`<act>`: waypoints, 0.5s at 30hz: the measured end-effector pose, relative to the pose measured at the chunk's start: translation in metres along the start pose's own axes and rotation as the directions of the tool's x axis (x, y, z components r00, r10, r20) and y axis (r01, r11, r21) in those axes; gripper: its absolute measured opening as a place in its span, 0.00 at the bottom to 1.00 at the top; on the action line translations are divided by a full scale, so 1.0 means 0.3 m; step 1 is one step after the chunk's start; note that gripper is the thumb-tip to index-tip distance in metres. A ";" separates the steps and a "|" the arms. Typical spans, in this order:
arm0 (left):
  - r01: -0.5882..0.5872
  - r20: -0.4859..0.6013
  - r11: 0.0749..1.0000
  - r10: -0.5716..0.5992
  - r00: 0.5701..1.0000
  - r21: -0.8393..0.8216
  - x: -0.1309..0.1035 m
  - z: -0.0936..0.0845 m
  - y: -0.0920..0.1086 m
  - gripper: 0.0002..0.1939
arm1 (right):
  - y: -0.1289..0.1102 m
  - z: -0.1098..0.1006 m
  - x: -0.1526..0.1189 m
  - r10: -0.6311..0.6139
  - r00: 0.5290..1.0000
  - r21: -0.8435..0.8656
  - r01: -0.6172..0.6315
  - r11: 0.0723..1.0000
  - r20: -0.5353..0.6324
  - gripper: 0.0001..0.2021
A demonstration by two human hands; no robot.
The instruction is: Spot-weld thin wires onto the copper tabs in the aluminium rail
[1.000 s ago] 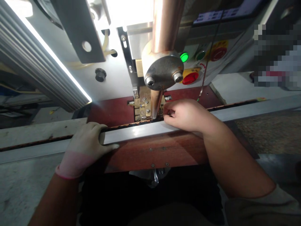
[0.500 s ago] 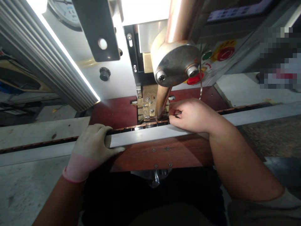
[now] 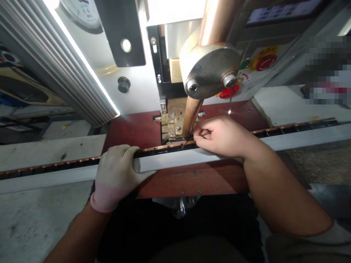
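My left hand [image 3: 116, 175], in a white glove with a pink cuff, is wrapped round a long pale metal rail [image 3: 170, 160]. A dark strip with a copper edge [image 3: 157, 147] runs along the rail's far side. My bare right hand [image 3: 219, 137] pinches a thin dark rod [image 3: 206, 133] whose tip reaches toward the strip. Its exact kind I cannot tell. Just left of those fingers, a slanted copper-coloured electrode bar [image 3: 190, 117] comes down close to the strip. Behind it sits a small brass fixture block [image 3: 172, 126] with screws.
A reddish-brown board [image 3: 189, 180] supports the rail in front of the machine. Overhead is a thick clamp head [image 3: 212, 71] with bolts. Red stop buttons [image 3: 265, 63] and a screen [image 3: 282, 11] are at the right; a ribbed metal column [image 3: 63, 65] stands left.
My left hand and the rail have shifted to the right. My right hand stays near the electrode with the rod, whose tip now shows over the strip.
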State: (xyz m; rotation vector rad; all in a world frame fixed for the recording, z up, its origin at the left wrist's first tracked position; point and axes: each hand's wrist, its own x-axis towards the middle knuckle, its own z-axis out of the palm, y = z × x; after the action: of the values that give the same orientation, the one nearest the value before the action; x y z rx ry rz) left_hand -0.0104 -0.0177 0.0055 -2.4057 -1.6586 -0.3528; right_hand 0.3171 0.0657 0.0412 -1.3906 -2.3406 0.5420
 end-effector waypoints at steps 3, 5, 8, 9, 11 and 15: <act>0.020 -0.019 1.000 -0.020 1.000 -0.001 -0.009 0.003 -0.001 0.33 | 0.000 0.007 0.007 -0.021 1.000 -0.090 0.022 0.996 0.014 0.08; 0.026 -0.017 1.000 -0.025 1.000 0.004 -0.013 0.004 0.000 0.32 | -0.003 0.009 0.009 -0.027 0.999 -0.089 0.029 0.996 0.028 0.09; 0.017 -0.016 1.000 -0.017 1.000 0.005 -0.012 0.005 0.002 0.31 | -0.008 0.012 0.009 -0.016 0.999 -0.114 0.020 0.993 0.037 0.10; 0.012 -0.020 1.000 -0.012 1.000 0.004 -0.011 0.004 0.003 0.31 | -0.008 0.013 0.008 -0.009 0.999 -0.128 0.014 0.992 0.038 0.10; 0.007 -0.027 1.000 -0.007 1.000 0.001 -0.008 0.003 0.003 0.32 | -0.003 0.014 0.006 0.000 0.999 -0.147 0.006 0.989 0.040 0.09; 0.002 -0.022 1.000 -0.002 1.000 0.007 -0.005 0.006 0.000 0.31 | 0.014 0.014 0.003 0.002 0.999 -0.147 0.006 0.989 0.054 0.07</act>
State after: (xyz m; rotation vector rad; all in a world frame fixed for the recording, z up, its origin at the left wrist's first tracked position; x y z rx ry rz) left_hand -0.0108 -0.0184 0.0033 -2.3867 -1.6502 -0.3719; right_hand 0.3178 0.0678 0.0357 -1.4541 -2.4690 0.4181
